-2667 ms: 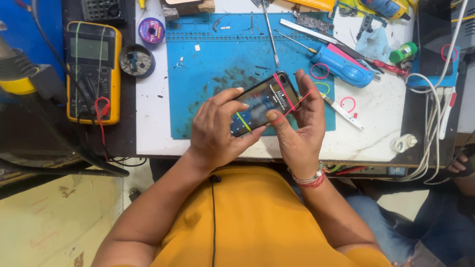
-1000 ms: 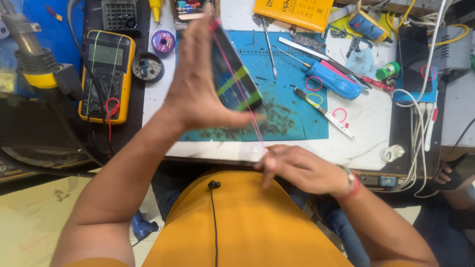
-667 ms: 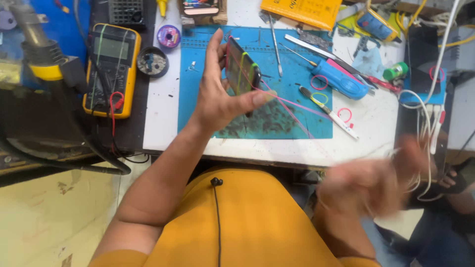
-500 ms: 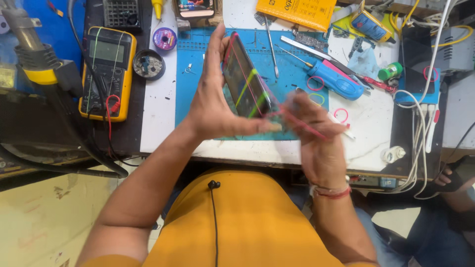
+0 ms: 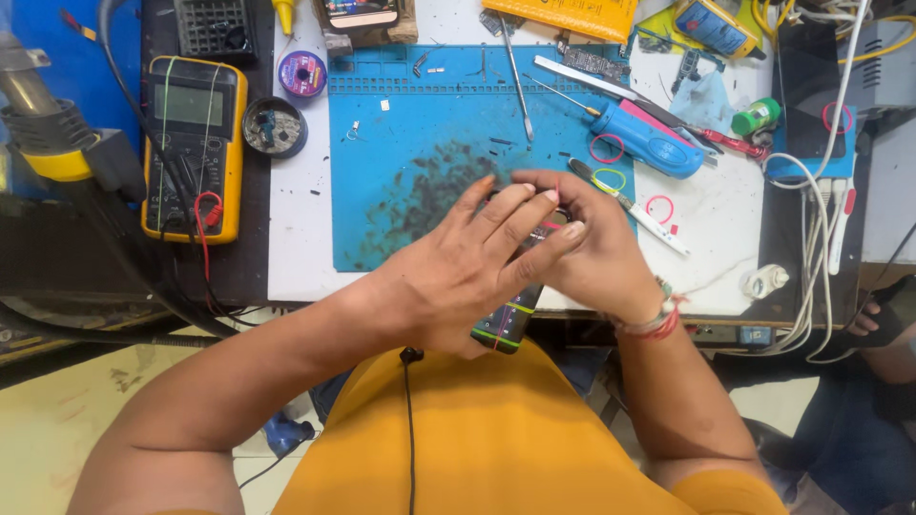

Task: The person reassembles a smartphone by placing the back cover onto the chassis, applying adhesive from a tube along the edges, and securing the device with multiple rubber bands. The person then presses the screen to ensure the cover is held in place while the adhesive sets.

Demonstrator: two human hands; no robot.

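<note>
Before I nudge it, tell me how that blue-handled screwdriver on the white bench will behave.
The blue-handled screwdriver has a fat rounded handle, so it probably rolls if pushed sideways. It looks rigid and handle-heavy, so it likely pivots around that end. It lies beside loose rubber bands and a red tool, which a push may scatter.

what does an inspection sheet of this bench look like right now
surface: blue mat, dark smudges, on a white table.
job's things: phone with rubber bands around it.
clutter: yellow meter, blue screwdriver, tweezers, loose rubber bands, green bottle.
hands: left hand and right hand both grip the phone.
cables: white cables at right, red lead on the meter.
surroundings: another person's hand at the right edge.
</note>
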